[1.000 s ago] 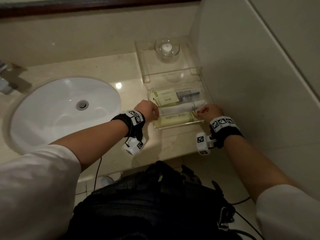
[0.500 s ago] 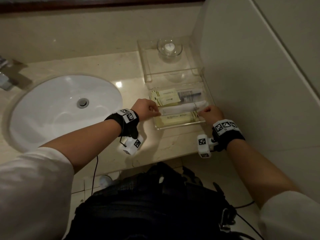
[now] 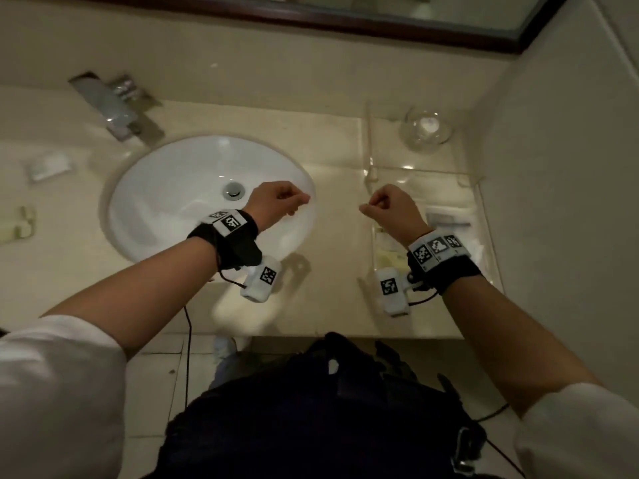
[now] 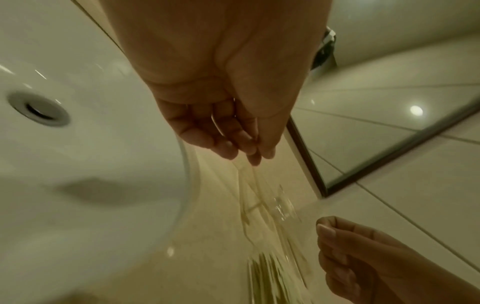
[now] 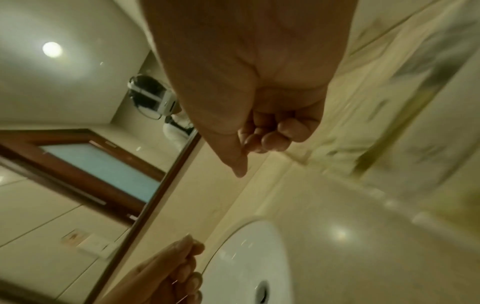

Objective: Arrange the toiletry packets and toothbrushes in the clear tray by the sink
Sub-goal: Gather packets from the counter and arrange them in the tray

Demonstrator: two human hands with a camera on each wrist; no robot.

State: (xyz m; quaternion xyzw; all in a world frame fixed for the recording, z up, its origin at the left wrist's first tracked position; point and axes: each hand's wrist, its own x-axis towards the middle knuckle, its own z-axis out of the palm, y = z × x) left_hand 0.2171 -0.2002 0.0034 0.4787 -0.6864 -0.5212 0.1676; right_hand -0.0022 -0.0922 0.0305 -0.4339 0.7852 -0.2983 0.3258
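I am holding my left hand curled and empty over the white oval sink at frame centre. My right hand is hovering, likewise curled and empty, over the clear acrylic tray at right, where the pale toiletry packets are lying on the beige desk.

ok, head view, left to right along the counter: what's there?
White packet → faucet → sink → left hand → right hand → clear tray, with a glass bowl at its far end.

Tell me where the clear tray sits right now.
In the head view, the clear tray sits on the counter's right end against the side wall, right of the sink, partly under the right hand.
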